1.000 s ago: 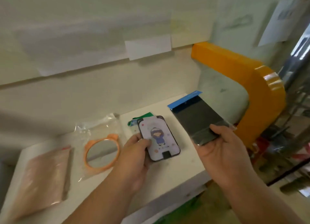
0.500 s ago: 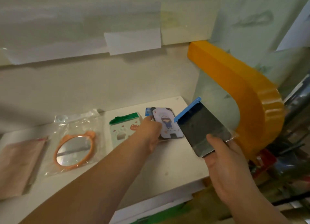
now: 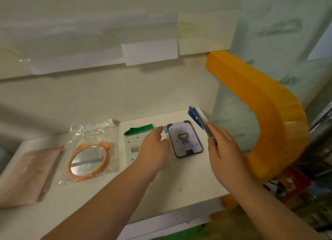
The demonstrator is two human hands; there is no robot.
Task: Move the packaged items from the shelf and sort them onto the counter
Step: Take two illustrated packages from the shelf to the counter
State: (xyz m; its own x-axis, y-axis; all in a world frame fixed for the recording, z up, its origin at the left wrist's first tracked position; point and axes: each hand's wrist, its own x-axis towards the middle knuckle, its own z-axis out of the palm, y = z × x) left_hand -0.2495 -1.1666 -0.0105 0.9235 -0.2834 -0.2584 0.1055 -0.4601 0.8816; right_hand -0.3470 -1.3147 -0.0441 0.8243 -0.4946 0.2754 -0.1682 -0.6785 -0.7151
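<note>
Left hand (image 3: 152, 148) loose-fingered over the worktop (image 3: 179, 182), right hand (image 3: 222, 149) pinching a blue-topped packet (image 3: 197, 118) edge-on, cartoon card (image 3: 185, 139) flat between them

The left hand (image 3: 154, 149) hides part of the green-topped packet (image 3: 133, 142). The pink packet (image 3: 27, 175) is cut off at the left edge. The blue-topped packet (image 3: 197, 119) looks blurry.

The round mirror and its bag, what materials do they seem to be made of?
The mirror seems to have a matte orange frame with small ears, probably soft plastic or silicone, around a reflective face that may be glass or polished film. The bag looks like thin clear plastic: it is glossy, wrinkled and see-through.
</note>
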